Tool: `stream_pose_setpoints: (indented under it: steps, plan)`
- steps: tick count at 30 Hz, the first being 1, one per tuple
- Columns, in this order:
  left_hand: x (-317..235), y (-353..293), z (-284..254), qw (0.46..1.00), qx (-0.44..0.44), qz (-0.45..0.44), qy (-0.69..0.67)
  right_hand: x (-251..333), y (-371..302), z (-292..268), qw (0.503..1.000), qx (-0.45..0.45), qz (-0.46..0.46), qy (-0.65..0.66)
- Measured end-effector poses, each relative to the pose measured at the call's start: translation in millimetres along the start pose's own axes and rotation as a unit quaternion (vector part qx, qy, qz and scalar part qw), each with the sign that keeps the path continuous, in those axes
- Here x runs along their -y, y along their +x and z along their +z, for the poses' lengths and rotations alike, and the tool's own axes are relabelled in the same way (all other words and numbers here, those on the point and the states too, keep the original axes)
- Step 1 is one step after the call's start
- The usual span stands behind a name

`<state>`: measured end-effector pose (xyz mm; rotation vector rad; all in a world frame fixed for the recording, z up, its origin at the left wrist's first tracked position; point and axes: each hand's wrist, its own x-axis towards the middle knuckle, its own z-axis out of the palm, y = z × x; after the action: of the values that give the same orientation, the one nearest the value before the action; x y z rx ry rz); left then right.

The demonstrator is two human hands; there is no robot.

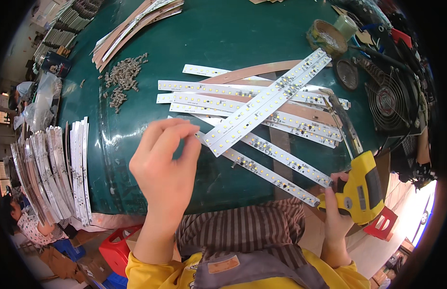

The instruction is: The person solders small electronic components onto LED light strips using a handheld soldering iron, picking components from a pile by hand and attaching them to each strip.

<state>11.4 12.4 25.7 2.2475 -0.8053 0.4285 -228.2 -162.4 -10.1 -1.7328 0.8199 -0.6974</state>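
Right fingers (332,202) clasp one yellow tool (357,190); left fingers (166,137) curled, hold unclear; one fan (389,105).

Dk green smooth-topped table (223,43), w/ glossy glare on L side. Ctr: loose crisscrossed pile of long, narrow white LED circuit strips (194,87), thin tan strips (259,70) in among them. Upper L: heap of small grey-brown pcs (125,74); just beyond, fanned stack of white & tan strips (137,30). Upper R: round dark shallow dish (346,75), nr round yellow-brown tub (324,42) w/ whitish bits; black round-grilled fan (389,101) twd R edge.
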Motion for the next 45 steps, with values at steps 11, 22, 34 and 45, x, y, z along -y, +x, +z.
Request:
stream_pose_setpoints:
  steps: [11, 22, 34, 45]
  plan:
    - [1.4, -0.8, 38.7, 0.988, 0.107, 0.055, -0.099, -0.5, 2.3, 2.9, 1.0, -0.011, -0.013, 0.02]
    - [-31.0, -21.5, 30.6, 0.965, 0.126, -0.117, -0.199, -2.6, 2.7, -1.4, 0.999, 0.018, -0.035, 0.006]
    - [-26.9, -27.1, 41.6, 0.976, 0.096, -0.07, -0.181, -6.3, -2.2, -4.2, 0.997, 0.056, -0.006, 0.06]
    - [-32.5, -24.1, 43.5, 0.984, 0.088, -0.078, -0.135, 12.1, 1.9, -7.3, 0.993, 0.113, -0.009, -0.032]
